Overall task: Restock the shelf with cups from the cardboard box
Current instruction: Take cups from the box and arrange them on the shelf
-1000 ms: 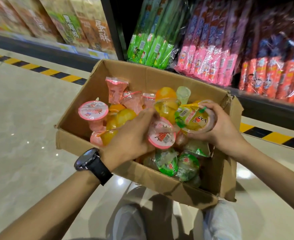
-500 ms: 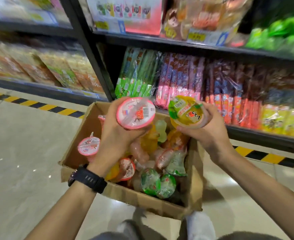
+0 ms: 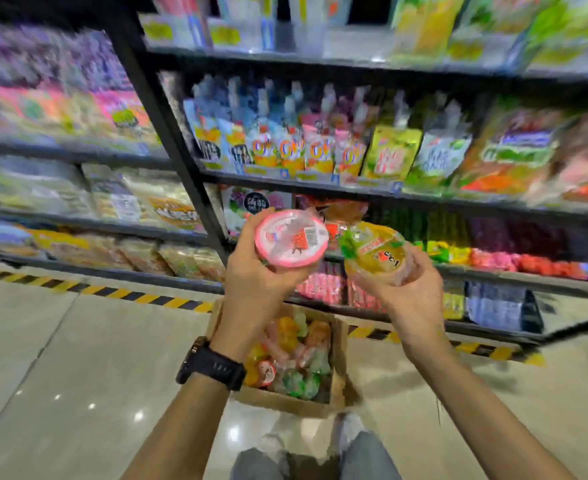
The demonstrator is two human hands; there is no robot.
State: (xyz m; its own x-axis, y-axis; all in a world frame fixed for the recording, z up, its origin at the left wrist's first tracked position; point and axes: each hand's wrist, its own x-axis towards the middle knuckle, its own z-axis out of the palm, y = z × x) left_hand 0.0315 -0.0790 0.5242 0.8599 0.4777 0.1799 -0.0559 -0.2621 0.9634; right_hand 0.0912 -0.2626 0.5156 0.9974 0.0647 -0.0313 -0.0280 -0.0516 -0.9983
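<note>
My left hand [image 3: 256, 289] grips a pink-lidded jelly cup [image 3: 290, 240], lid facing me. My right hand [image 3: 412, 299] grips a yellow cup with a green-edged lid [image 3: 375, 256]. Both cups are raised side by side in front of the shelf [image 3: 389, 199], level with its lower tiers. Below my wrists, on the floor, the open cardboard box [image 3: 339, 351] holds several more pink, orange and green cups [image 3: 296, 355]. A black watch sits on my left wrist.
Black shelving with a slanted upright post [image 3: 168, 133] carries rows of colourful snack and drink pouches, blurred by motion. A yellow-black hazard stripe [image 3: 112, 292] runs along the shelf base on the glossy tiled floor. My knees show at the bottom edge.
Both hands lifted their cups out of the box and up toward the shelf. The view tilted upward, so the box now appears small and low and upper shelf tiers have come into view.
</note>
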